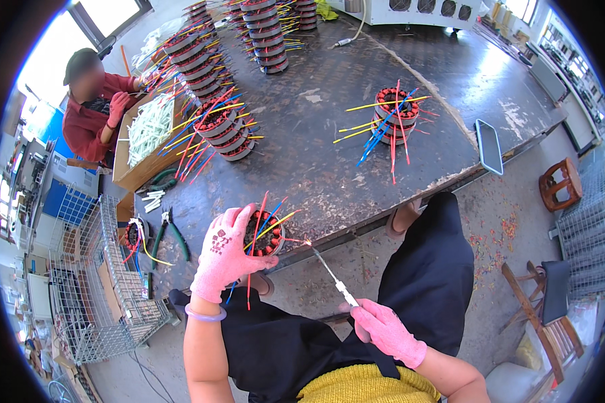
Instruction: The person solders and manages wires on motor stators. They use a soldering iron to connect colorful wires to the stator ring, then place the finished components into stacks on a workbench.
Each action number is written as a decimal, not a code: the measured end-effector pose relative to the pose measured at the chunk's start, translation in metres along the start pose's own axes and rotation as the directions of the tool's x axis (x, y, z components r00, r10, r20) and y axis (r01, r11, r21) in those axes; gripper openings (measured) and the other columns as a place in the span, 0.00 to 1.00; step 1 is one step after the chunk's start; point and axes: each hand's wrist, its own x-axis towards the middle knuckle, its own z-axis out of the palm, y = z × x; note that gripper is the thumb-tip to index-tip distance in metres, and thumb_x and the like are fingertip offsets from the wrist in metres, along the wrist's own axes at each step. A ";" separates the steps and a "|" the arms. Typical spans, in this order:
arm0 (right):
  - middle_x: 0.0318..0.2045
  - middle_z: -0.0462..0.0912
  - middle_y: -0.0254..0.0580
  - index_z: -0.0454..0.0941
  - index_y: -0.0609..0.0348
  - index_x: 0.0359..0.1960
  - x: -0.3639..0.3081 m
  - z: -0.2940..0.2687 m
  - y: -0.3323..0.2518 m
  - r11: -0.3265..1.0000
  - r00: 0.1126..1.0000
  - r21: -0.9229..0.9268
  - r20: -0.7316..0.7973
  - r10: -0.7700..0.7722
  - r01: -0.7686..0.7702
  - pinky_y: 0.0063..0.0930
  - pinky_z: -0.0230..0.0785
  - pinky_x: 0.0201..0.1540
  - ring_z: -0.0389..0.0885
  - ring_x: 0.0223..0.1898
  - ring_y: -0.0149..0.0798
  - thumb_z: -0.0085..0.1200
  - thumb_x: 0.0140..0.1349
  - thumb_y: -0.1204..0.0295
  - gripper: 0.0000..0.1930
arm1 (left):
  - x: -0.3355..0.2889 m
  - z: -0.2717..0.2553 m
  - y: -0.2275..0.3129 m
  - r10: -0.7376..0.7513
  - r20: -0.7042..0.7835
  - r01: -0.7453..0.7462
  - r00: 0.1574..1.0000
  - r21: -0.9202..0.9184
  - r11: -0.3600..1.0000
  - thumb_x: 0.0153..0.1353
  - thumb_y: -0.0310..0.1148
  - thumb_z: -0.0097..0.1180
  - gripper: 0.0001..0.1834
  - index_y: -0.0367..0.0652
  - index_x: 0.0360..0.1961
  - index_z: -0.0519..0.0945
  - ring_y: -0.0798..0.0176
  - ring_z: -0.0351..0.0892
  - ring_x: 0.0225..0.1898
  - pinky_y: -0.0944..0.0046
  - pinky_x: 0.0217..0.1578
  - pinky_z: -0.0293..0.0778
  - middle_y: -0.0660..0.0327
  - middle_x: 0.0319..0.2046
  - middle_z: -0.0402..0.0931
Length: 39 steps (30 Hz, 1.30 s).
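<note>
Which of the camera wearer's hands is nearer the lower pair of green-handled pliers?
The left hand. It holds a wire-wound ring just right of the pliers; the right hand, gripping a slim white tool, is farther right and lower in the picture.

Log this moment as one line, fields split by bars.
left hand: holds wound ring | right hand: holds white-handled tool, tip near red lead | table: phone, stacked rings, green-handled pliers
</note>
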 end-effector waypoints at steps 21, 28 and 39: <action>0.20 0.68 0.30 0.75 0.65 0.53 0.001 -0.003 0.003 1.000 1.000 0.024 0.013 0.000 0.000 0.21 0.60 0.27 0.66 0.22 0.24 0.42 0.75 0.65 0.17 | 0.002 -0.001 0.004 -0.017 0.017 0.017 1.000 -0.010 1.000 0.33 0.45 0.78 0.52 0.35 0.62 0.69 0.46 0.73 0.55 0.52 0.58 0.68 0.52 0.52 0.74; 0.20 0.69 0.31 0.75 0.65 0.53 0.001 -0.001 0.002 0.997 1.000 0.082 0.019 0.003 -0.005 0.21 0.60 0.27 0.66 0.22 0.24 0.42 0.75 0.66 0.17 | 0.000 -0.001 0.001 -0.005 0.012 0.005 1.000 -0.010 1.000 0.33 0.45 0.78 0.53 0.36 0.62 0.69 0.46 0.73 0.55 0.52 0.58 0.68 0.52 0.52 0.73; 0.20 0.69 0.30 0.75 0.64 0.54 0.000 -0.003 0.003 0.998 1.000 0.063 0.023 0.003 -0.004 0.20 0.60 0.27 0.67 0.22 0.24 0.42 0.75 0.65 0.17 | 0.000 0.000 0.002 -0.001 0.005 0.001 1.000 0.006 1.000 0.34 0.45 0.78 0.52 0.36 0.62 0.69 0.45 0.73 0.55 0.52 0.59 0.67 0.51 0.53 0.73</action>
